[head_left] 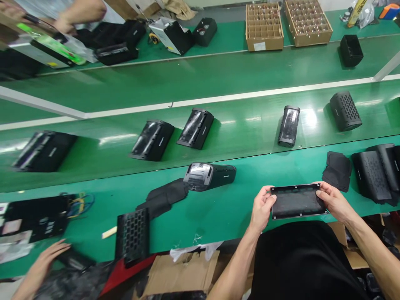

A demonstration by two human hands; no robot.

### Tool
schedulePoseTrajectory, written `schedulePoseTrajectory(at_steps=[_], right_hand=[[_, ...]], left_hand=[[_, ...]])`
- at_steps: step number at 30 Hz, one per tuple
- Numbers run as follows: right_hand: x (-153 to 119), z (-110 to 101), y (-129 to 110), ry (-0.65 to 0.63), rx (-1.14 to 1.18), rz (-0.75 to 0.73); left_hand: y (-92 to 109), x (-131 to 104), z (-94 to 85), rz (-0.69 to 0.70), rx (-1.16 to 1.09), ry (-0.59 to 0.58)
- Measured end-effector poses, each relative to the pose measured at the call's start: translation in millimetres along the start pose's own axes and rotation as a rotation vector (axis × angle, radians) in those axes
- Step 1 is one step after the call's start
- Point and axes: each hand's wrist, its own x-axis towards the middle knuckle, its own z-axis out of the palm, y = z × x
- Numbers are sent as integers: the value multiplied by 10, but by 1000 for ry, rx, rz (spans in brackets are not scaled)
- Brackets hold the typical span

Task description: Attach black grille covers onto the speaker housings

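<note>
Between both hands I hold a black rectangular speaker panel (298, 202), its hollow side up, with small metal-looking spots along the rim. My left hand (262, 208) grips its left end, thumb over the edge. At the opposite end my right hand (336, 200) pinches the corner. The panel is above the near table edge, close to my body. To the right of it lies a stack of black sheets (336, 171), beside several black speaker housings (371, 175). Left of my hands a speaker body with a clear end (210, 176) rests on the green table.
Several speakers (152, 140) stand on the green belt (243, 125). A perforated grille (133, 235) and more black sheets (165, 196) lie to the left, near a co-worker's hand (50, 256). Partitioned cartons (264, 27) stand across the line; an opened cardboard box (181, 273) is below the table.
</note>
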Motion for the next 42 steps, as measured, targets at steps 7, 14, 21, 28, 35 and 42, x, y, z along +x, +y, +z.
schedulePoseTrajectory(at_steps=[7,14,21,28,35,42], right_hand=[[1,11,1,5,-19,-14],[8,10,9,17,-20,-9],[41,-19,25,15,-36,-23],[53,5,-15,11,-48,-17],[0,-19,-94,6,-24,10],[-8,-94,-136,-2,-88,14]], left_hand=[[-1,9,11,-4,-10,11],[41,1,21,-1,-22,-3],[54,3,32,-9,-23,-2],[74,27,53,-16,-24,6],[43,-16,-12,52,-1,-13],[97,-101,-37,128,-67,-116]])
